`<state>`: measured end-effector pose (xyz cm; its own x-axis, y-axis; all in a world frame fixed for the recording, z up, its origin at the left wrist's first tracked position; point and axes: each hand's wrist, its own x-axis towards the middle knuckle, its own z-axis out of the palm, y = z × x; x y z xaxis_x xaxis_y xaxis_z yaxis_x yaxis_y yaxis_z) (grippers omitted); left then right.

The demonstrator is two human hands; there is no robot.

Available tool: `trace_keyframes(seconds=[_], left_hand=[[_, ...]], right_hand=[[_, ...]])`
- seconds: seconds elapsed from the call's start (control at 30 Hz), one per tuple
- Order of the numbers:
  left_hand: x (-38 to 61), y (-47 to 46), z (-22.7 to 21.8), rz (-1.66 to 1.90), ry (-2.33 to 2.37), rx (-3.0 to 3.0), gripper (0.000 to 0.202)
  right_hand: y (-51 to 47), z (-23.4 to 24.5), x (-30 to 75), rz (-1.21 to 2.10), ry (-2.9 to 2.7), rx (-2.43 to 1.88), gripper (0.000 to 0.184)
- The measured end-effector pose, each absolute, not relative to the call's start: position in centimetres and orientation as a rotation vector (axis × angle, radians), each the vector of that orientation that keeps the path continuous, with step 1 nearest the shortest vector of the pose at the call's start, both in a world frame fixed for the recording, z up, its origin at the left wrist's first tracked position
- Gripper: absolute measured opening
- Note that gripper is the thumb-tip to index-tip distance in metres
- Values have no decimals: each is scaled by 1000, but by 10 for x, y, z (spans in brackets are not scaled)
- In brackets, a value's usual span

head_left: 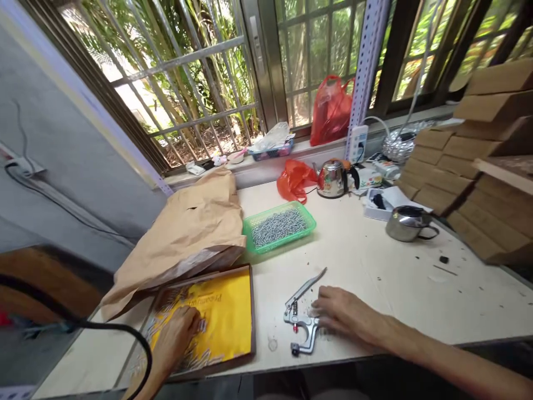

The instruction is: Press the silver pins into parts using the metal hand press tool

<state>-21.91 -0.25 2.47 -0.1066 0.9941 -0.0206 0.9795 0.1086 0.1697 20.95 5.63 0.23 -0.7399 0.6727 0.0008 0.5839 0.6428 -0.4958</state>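
Note:
My left hand point(177, 336) rests in a shallow box with a yellow bottom point(227, 316) at the table's front left, its fingers curled over a scatter of small metal pins point(200, 355) there. My right hand point(343, 314) lies flat on the white table point(375, 261), fingers spread, with the fingertips touching a metal hand press tool point(302, 314) that lies on its side. A green basket point(278, 225) full of small metal pins stands behind the tool.
A crumpled brown paper bag point(187, 228) lies behind the yellow box. A steel kettle point(331, 179), an orange plastic bag point(295, 180) and a steel cup point(408, 223) stand at the back. Stacked cardboard boxes point(478, 161) fill the right. A black cable point(104, 328) crosses the front left.

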Motion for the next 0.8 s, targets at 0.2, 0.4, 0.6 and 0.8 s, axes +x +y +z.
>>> trace_keyframes(seconds=[0.2, 0.4, 0.6, 0.8], left_hand=[[-91, -4, 33, 680, 1845, 1233, 35], [-8, -3, 0, 669, 1615, 927, 33], [5, -5, -5, 598, 1641, 897, 32], [10, -8, -4, 533, 1698, 929, 27]], right_hand=[[39, -25, 222, 603, -2769, -1177, 21], [45, -23, 230, 511, -2837, -1120, 21], [42, -22, 234, 459, -2838, -1116, 21], [40, -19, 234, 476, -2815, -1136, 26]])
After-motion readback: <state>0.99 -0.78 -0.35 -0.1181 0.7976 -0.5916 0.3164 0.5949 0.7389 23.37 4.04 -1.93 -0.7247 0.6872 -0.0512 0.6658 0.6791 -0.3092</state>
